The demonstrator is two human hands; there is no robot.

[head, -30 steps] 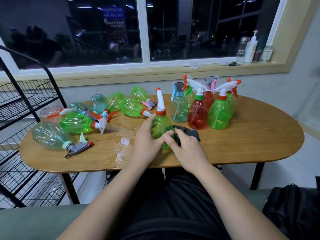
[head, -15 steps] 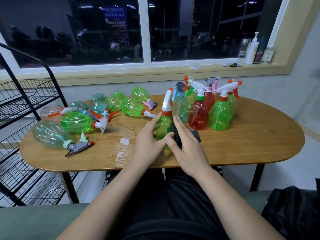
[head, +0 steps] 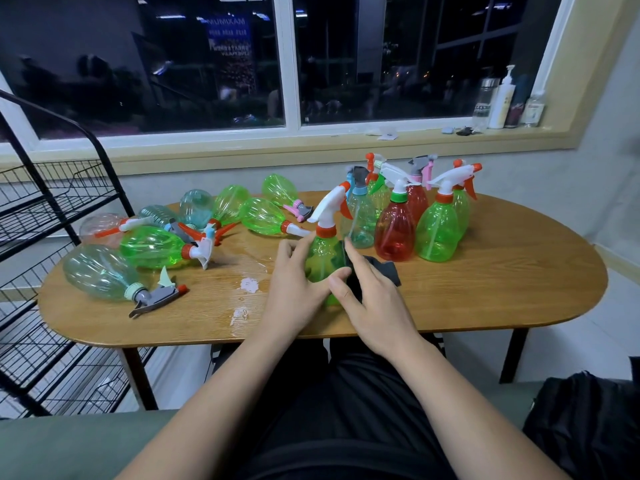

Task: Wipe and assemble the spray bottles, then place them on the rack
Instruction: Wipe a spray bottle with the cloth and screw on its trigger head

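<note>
Translucent green plastic spray bottle with white trigger and orange collar (head: 320, 258) upright near the oval wooden table's (head: 485, 299) front edge, mid-length; left hand (head: 294, 292) fingers curled round its side; right hand (head: 377, 303) pinching dark grey cloth (head: 384, 268) against it; risk, as I judge it: a wide wiping stroke knocks the red plastic spray bottle (head: 394, 233) just behind.

Single head view, wide-angle, worn by a seated person. Looks forward and down across the lap (head: 346, 410) onto the bench (head: 502, 289). Bench is near and fills mid-frame. Camera faces the window (head: 214, 64) on the far wall; rack (head: 52, 188) sits at the left edge.
</note>
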